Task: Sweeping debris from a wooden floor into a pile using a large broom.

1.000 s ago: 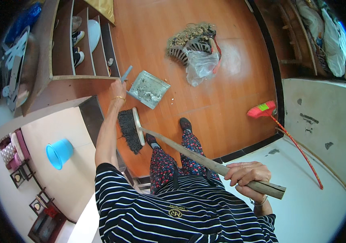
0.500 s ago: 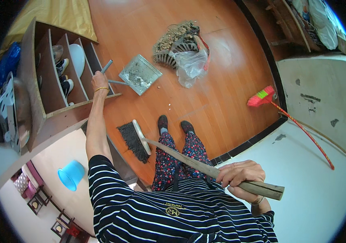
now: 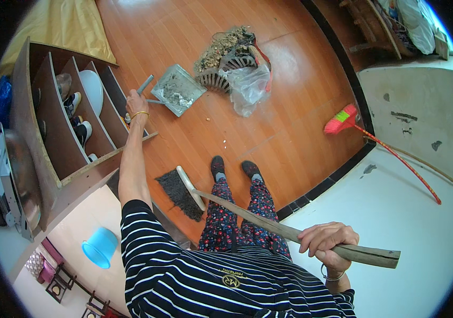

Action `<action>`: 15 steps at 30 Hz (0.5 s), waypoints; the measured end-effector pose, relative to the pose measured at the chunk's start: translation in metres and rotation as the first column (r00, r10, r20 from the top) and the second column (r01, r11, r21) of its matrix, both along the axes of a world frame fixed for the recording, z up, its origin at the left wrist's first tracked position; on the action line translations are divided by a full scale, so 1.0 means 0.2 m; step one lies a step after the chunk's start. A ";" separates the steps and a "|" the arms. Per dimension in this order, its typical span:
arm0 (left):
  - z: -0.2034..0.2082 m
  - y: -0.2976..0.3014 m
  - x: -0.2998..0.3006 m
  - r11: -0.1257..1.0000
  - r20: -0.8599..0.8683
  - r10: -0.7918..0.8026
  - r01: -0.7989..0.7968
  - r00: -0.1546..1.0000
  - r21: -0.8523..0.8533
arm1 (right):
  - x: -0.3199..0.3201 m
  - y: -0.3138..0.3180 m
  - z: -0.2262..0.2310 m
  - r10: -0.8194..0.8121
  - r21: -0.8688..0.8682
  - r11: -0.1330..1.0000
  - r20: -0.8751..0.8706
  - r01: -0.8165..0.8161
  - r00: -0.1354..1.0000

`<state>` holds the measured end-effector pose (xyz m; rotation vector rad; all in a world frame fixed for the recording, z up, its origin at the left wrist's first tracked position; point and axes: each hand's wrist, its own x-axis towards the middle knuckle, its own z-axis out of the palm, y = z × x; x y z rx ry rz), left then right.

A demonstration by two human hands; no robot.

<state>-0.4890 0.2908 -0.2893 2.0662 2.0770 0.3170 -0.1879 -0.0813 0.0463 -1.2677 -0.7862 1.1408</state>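
My left hand is wrapped round the grey handle of a metal dustpan, which holds grey dust and whitish scraps. In my right hand is the thick wooden handle of a broom, gripped near its end. The broom's dark bristle head rests on the floor left of my feet, apart from the dustpan. Beyond the dustpan lies a heap of dry brown debris with dark ribbed pieces and a crumpled clear plastic bag. Small white bits lie on the floor.
A wooden shoe rack with shoes and a white basin stands at my left. A red broom leans on the right. Behind on the left is a blue bucket. A dark border strip edges the wooden floor.
The whole view has shifted and turned a little. My right hand and the broom handle's end have moved right and slightly lower in the picture. Both hands keep their holds.
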 end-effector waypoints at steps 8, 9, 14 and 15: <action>0.03 -0.01 -0.05 0.991 0.183 0.096 -0.078 0.978 -0.106 | -0.06 -0.02 0.00 -0.027 0.000 1.000 -0.037 0.027 0.999; 0.04 -0.02 -0.04 0.979 0.142 0.100 -0.072 0.985 -0.193 | -0.06 -0.03 -0.01 -0.041 -0.006 0.999 -0.066 0.040 0.997; 0.10 -0.07 0.09 0.938 0.149 0.052 0.002 0.987 -0.345 | 0.00 -0.09 -0.06 -0.034 0.039 0.999 -0.058 0.036 0.998; 0.10 -0.09 0.11 0.974 0.196 0.092 -0.047 0.976 -0.221 | 0.01 -0.10 -0.07 -0.034 0.037 0.999 -0.060 0.037 0.998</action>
